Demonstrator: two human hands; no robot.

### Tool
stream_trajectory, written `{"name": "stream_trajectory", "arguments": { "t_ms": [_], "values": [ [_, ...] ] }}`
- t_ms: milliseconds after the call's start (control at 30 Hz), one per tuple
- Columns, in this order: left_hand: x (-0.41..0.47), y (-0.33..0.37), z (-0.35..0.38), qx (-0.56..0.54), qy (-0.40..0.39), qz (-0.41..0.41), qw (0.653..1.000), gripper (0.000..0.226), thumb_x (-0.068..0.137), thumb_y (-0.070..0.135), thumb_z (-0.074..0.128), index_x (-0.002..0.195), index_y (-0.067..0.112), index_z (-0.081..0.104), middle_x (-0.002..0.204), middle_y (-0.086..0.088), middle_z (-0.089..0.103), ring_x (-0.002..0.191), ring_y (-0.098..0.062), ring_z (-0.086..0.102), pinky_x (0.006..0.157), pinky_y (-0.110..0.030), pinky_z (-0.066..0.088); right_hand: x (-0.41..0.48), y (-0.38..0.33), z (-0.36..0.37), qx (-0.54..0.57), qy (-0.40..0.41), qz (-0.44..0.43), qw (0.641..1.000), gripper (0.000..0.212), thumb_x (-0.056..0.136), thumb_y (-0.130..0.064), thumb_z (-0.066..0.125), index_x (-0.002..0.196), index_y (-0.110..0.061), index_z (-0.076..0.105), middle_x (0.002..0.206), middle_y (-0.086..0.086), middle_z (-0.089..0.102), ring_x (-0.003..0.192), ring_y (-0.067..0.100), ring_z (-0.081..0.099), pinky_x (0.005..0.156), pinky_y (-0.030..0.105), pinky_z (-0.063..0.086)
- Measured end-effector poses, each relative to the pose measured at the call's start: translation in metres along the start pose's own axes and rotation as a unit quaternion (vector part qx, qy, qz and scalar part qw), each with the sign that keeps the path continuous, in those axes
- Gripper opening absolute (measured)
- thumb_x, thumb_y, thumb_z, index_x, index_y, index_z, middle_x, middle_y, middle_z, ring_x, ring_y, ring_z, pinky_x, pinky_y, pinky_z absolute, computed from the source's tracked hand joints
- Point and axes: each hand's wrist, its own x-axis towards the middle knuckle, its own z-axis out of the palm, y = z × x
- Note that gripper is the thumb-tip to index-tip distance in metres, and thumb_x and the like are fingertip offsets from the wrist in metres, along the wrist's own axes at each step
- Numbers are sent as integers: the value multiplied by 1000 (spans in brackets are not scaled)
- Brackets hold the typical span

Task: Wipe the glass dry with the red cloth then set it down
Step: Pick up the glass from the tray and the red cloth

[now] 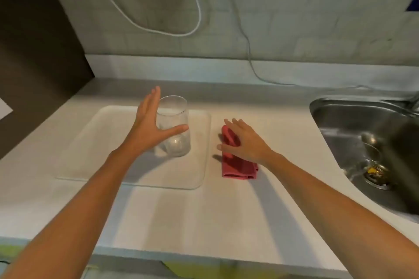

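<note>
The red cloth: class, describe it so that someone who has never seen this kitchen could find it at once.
Start at the steel sink on the right of the white counter. Between it and the pale tray that carries the glass lies the red cloth, folded, partly under the right hand. It is the only red thing there.

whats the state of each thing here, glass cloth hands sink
glass: upright on the tray, looks empty
red cloth: folded, flat on the counter
left hand: open around the glass, not closed
right hand: open, fingers spread over the cloth
sink: holds a spoon, debris in the drain
</note>
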Motion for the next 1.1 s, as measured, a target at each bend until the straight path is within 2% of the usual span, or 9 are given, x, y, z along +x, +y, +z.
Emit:
{"name": "stream_trajectory", "arguments": {
  "t_ms": [133,233,367,467,600,700,867,1000,1100],
  "values": [
    [9,-17,7,-146,8,-50,988,141,40,65,81,149,32,-2,154,1,24,134,-12,30,111,-38,30,8,9,8,-80,-11,-24,996,80,81,-57,56,142,-18,24,150,6,23,137,24,17,110,37,18],
    [15,-30,14,-165,-23,-75,983,149,22,74,78,148,35,8,140,4,40,126,-14,42,105,-33,36,14,13,12,-87,-36,12,995,84,80,-62,52,143,-18,19,151,5,20,138,24,14,111,39,18],
    [24,-36,24,-189,-44,-62,979,107,24,63,85,119,38,45,113,5,62,110,-14,60,97,-38,47,23,16,18,-118,-31,30,992,86,79,-66,49,143,-15,20,151,5,21,137,26,19,111,42,22],
    [34,-33,31,-209,-37,-43,976,83,32,47,85,107,35,50,104,3,66,100,-14,65,92,-41,51,26,15,22,-140,-14,47,989,86,81,-64,49,143,-13,19,152,7,18,138,27,15,112,42,19],
    [43,-19,38,-282,-57,-23,957,80,37,37,84,109,25,50,96,-3,65,86,-16,66,81,-34,54,25,8,30,-201,21,112,973,83,81,-64,46,137,-6,26,149,17,20,133,35,23,105,45,32],
    [48,-10,42,-355,-68,-24,932,72,42,30,82,106,25,51,94,-6,65,80,-11,67,74,-27,54,23,0,35,-232,66,132,961,67,84,-57,47,124,-4,37,133,19,38,117,34,38,88,42,44],
    [51,-3,42,-391,-83,-26,916,74,45,27,80,112,18,50,94,-6,64,75,-6,67,68,-20,52,24,-7,41,-271,87,108,953,37,91,-33,44,112,-3,44,115,20,51,107,37,47,76,40,49],
    [52,-3,40,-387,-89,-29,917,81,43,29,81,116,15,49,97,-7,64,75,-7,67,68,-19,51,24,-1,33,-169,127,134,968,32,91,-29,47,112,-4,43,109,14,55,96,30,52,68,35,45],
    [55,-3,38,-389,-91,-30,916,77,46,22,83,115,16,49,98,-8,64,75,-5,67,68,-17,50,25,3,21,77,213,177,958,20,95,-26,40,100,-8,45,91,7,60,69,20,56,55,28,46]
  ]
}}
